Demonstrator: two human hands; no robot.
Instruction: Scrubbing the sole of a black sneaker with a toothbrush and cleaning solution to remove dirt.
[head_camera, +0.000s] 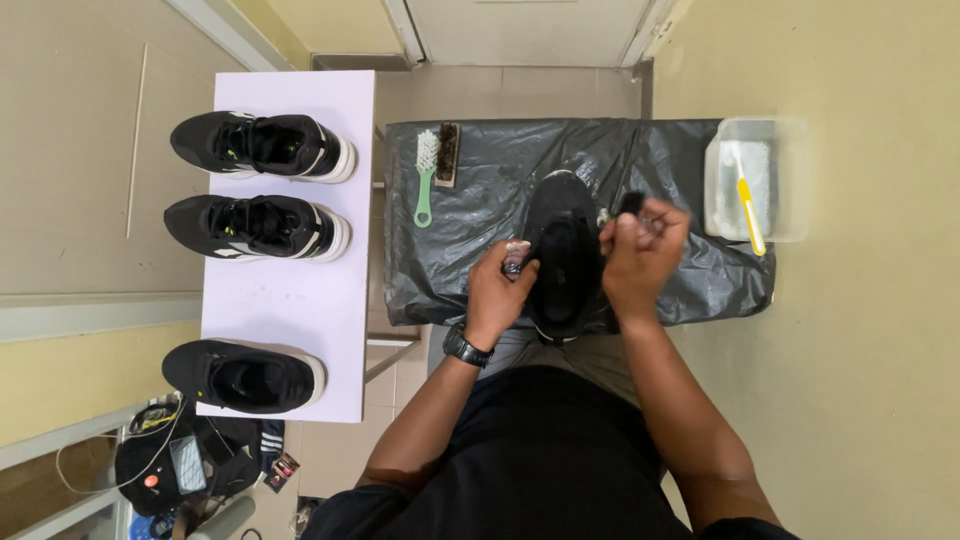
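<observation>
On the counter draped in black plastic sheeting (680, 290), seen from the head camera, a black shoe (563, 255) lies lengthwise between the person's two hands, opening upward. Left hand (497, 290), with a dark wristwatch (466, 346) on the wrist, rests against the shoe's left side, its grip closed around a small dark object (517, 257) too blurred to identify. Right hand (643, 250) hovers at the shoe's right edge, its grip pinched narrow on something small and dark; what it is cannot be told. Beyond the shoe lie a green-handled brush (426, 175) and a brown brush (449, 153), touching. Right of the sheeting stands a clear tub (790, 180) holding a yellow toothbrush (750, 215). Left, three black sneakers (257, 225) sit on a white board (300, 300).
</observation>
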